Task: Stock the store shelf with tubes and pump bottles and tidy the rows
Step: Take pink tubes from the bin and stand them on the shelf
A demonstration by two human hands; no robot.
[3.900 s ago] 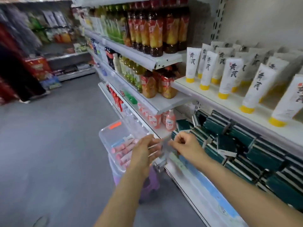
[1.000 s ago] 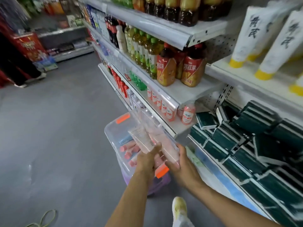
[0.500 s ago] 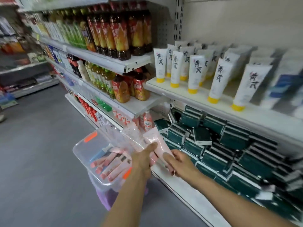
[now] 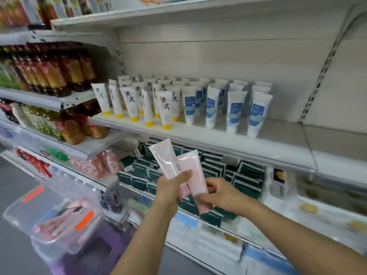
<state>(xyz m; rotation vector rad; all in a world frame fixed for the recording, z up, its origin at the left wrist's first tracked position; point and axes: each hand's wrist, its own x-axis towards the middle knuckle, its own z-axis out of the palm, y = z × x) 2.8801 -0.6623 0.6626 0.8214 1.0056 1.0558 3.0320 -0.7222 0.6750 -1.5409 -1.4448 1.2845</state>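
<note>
Head view: left hand (image 4: 172, 187) grips a pink tube (image 4: 164, 157) at centre, thumb across its lower end, crimp pointing to 11 o'clock. Right hand (image 4: 213, 192) pinches a second tube (image 4: 193, 175) touching the first, cap low. Shelf (image 4: 228, 138) at 12 o'clock holds white tubes (image 4: 164, 108). Bin (image 4: 49, 217) at 8 o'clock holds more pink tubes.

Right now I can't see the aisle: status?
Left hand holds one pink tube; right hand holds another. Both tubes unshelved. Shelf bare right of blue-label tubes; nothing blocking.
</note>
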